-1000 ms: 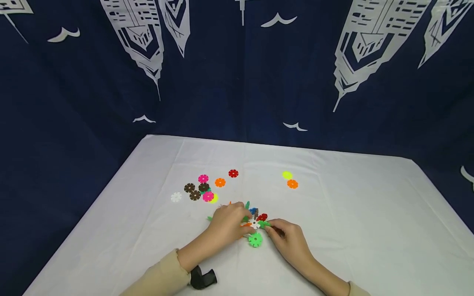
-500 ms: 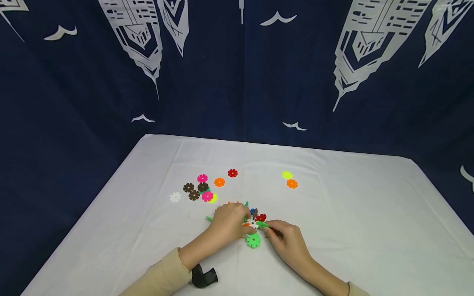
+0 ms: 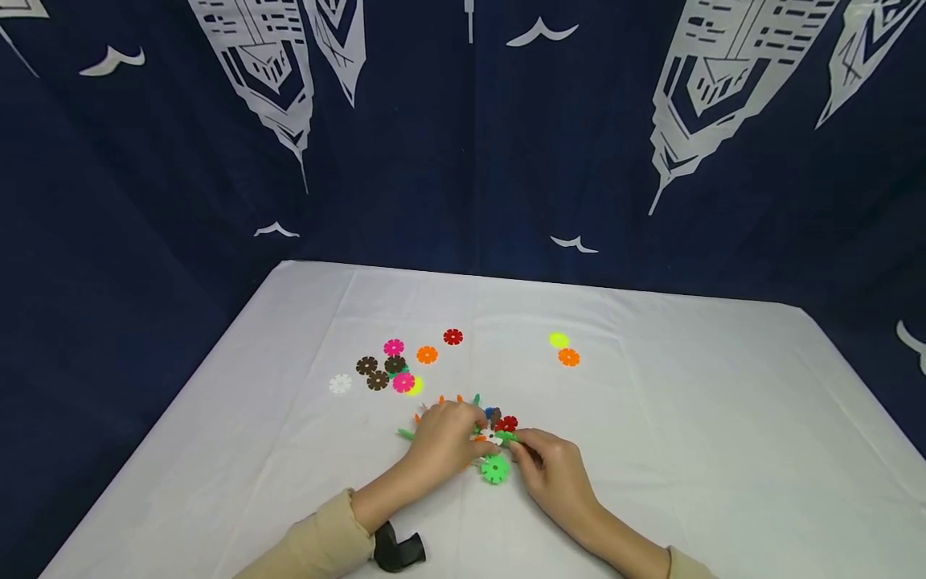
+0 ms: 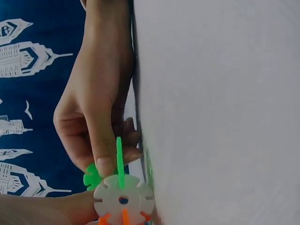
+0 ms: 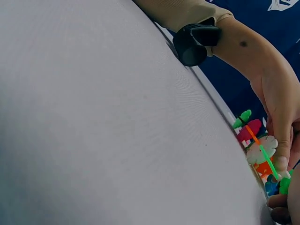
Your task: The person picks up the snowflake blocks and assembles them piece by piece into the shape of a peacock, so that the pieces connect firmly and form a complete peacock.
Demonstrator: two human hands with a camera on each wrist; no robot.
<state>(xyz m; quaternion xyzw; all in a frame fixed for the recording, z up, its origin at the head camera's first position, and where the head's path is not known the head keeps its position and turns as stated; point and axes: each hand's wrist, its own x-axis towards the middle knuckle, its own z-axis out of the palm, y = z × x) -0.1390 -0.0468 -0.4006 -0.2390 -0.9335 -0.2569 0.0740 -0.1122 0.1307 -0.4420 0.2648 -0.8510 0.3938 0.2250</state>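
Observation:
My left hand (image 3: 444, 438) grips a cluster of joined plastic snowflake discs, and its palm and fingers hide much of the cluster. A white disc (image 3: 491, 437) shows between the hands, with a green disc (image 3: 495, 469) standing out below it and a red disc (image 3: 508, 423) above. My right hand (image 3: 559, 474) pinches another green disc (image 3: 507, 437) between thumb and fingers, right at the white disc's edge. In the left wrist view, a green disc (image 4: 120, 159) is slotted edge-on into the white disc (image 4: 105, 192). The right wrist view shows the left thumb (image 5: 282, 145) against the cluster.
Loose discs lie farther back on the white table (image 3: 694, 418): several in a group with brown discs (image 3: 366, 365), a white disc (image 3: 341, 383) and a red disc (image 3: 452, 337). An orange disc (image 3: 569, 357) and a yellow disc (image 3: 559, 340) lie to the right.
The hands and cluster have shifted slightly left in the head view, and the view itself has drifted a little. Both hands keep their hold on the discs.

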